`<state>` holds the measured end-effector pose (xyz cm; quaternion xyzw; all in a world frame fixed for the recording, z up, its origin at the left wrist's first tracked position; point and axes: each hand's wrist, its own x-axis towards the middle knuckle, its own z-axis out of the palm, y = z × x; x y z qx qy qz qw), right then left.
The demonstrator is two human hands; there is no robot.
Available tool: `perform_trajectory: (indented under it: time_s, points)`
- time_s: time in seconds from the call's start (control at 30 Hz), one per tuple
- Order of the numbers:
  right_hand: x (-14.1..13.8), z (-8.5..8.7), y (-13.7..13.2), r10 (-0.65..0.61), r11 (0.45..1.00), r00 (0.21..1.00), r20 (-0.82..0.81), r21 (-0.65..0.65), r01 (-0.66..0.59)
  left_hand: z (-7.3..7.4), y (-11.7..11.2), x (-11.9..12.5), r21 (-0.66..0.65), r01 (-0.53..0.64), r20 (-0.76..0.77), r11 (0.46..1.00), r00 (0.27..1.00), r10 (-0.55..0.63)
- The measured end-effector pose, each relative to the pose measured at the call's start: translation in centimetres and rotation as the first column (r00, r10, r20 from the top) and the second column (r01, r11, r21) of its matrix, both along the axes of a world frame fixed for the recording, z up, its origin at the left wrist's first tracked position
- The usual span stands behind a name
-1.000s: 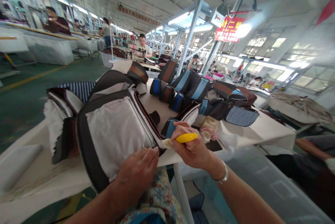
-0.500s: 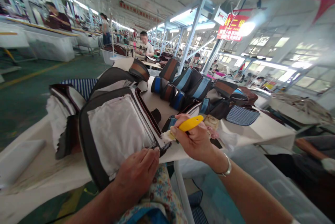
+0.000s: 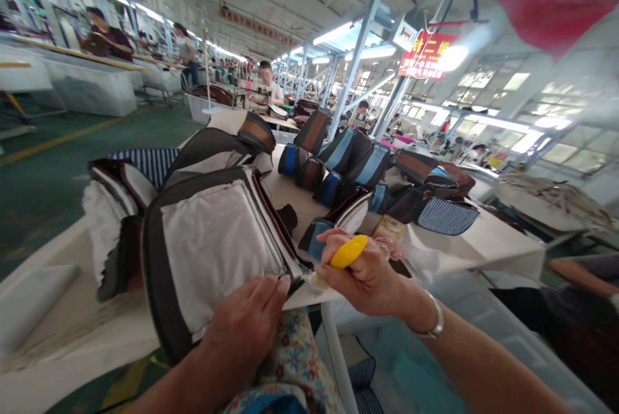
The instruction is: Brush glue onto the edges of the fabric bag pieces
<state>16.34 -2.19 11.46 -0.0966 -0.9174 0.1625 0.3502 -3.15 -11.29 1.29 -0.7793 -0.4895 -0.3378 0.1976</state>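
A yellow-handled brush (image 3: 346,252) is gripped in the right hand (image 3: 370,275), fingers curled tight round the handle. Its pale tip is set at the near rt corner of a dark-edged bag panel (image 3: 213,249) w/ white lining. The panel is laid at the front edge of the white table (image 3: 483,246) and is held at its near edge by the left hand (image 3: 249,324), fingers bent over the trim. More bags (image 3: 358,166), blue- & brown-striped, are piled farther back. A bracelet (image 3: 430,324) is worn on the rt wrist.
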Motion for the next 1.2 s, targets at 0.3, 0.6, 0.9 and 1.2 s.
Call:
perform_trajectory:
  time_s: [0.3, 0.6, 0.9, 1.2]
  points:
    - [-0.7, 1.0, -0.3, -0.161, 0.982, 0.81, -0.564, -0.172, 0.076, 6.3, 0.4, -2.1, -0.453, 0.295, 0.589, 0.842, 0.807, 0.034]
    - [-1.2, 2.2, 0.6, -0.01, 0.989, 0.956, -0.294, 0.141, 0.053, 6.4, -0.2, -4.7, -0.535, 0.351, 0.675, 0.768, 0.724, 0.14]
    - [-1.2, 3.2, -0.7, 0.031, 0.955, 0.987, -0.16, 0.295, 0.017, 7.6, -0.8, -5.0, -0.493, 0.441, 0.785, 0.75, 0.596, 0.166]
    - [-1.5, 3.1, -1.3, 0.085, 0.96, 0.955, -0.283, 0.282, -0.002, 8.9, -1.1, -5.0, -0.495, 0.456, 0.845, 0.739, 0.451, 0.287]
